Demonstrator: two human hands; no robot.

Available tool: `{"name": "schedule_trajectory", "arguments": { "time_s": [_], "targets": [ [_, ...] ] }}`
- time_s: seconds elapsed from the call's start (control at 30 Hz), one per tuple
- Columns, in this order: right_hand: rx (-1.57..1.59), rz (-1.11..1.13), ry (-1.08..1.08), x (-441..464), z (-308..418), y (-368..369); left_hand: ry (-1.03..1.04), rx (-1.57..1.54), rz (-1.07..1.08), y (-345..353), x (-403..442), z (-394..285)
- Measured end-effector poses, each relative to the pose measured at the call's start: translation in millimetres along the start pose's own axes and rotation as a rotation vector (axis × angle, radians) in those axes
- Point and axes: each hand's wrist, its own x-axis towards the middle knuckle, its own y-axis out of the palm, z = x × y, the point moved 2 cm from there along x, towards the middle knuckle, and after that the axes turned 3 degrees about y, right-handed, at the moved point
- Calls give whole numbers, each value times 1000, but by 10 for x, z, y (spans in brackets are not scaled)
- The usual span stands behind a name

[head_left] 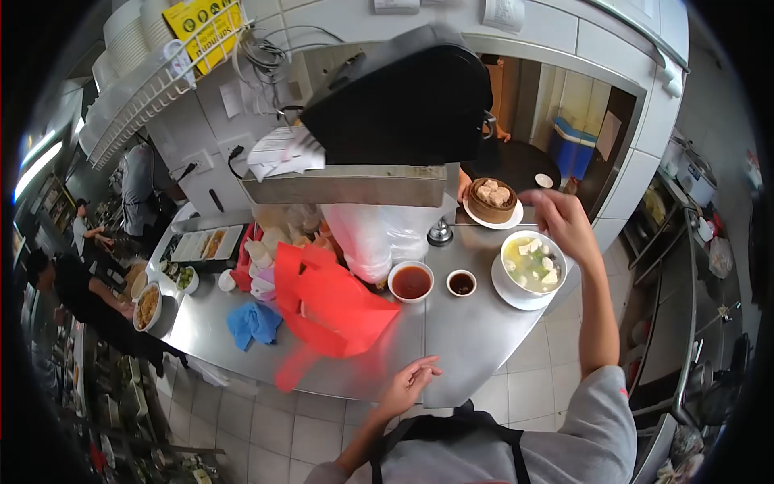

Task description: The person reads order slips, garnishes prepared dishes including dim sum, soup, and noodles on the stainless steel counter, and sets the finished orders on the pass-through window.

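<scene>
My right hand is raised over the far rim of a white bowl of soup with pale cubes and greens. Its index finger points left toward a bamboo steamer of dumplings, and nothing shows in its grip. The bowl stands on a white plate; the steamer rests on another plate. Low over the counter's near edge, my left hand is empty with its fingers loosely stretched. Beyond it are a bowl of red sauce and a small cup of dark sauce.
A red plastic bag and a blue cloth lie on the steel counter. A black machine overhangs it. Another person's hand is beside the steamer at the pass opening. A call bell stands nearby. Co-workers are at left.
</scene>
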Motion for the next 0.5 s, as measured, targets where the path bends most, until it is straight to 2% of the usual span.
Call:
{"name": "schedule_trajectory", "arguments": {
  "time_s": [0.03,0.07,0.1,0.13,0.17,0.2,0.23,0.27,0.3,0.33,0.37,0.4,0.43,0.47,0.5],
  "targets": [
    [210,189,53,-228,222,74,74,17,-114,-34,-82,-206],
    [393,335,-103,-484,297,245,367,126,-253,-84,-180,-349],
    [790,555,-325,-688,225,634,662,233,-392,-126,-298,-447],
    [948,708,-126,-971,268,1020,957,337,-533,-157,-444,-510],
    [820,757,101,-1187,447,1462,1130,343,-508,-179,-590,-525],
    [1024,759,294,-1456,432,2063,1049,562,-486,-227,-674,-425],
    [1150,803,231,-1847,267,2580,956,779,-459,-332,-746,-244],
    [829,945,198,-1994,260,2731,848,997,-422,-464,-852,4],
    [504,1091,115,-2145,255,2876,878,1002,-461,-669,-1021,466],
    [978,1168,486,-2255,131,2775,465,1195,-490,-826,-1194,470],
    [1003,1229,548,-2032,168,2413,27,1350,-505,-974,-1454,477],
    [937,1215,522,-1779,145,2054,-149,1348,-629,-1230,-1849,877],
    [660,1099,341,-1505,-25,1702,-333,1326,-748,-1462,-2302,1297],
    [591,841,188,-1198,-29,1314,-775,1458,-868,-1589,-2624,1388],
    [497,554,215,-890,-67,955,-922,1531,-950,-1611,-2789,1282]
  ]
}}
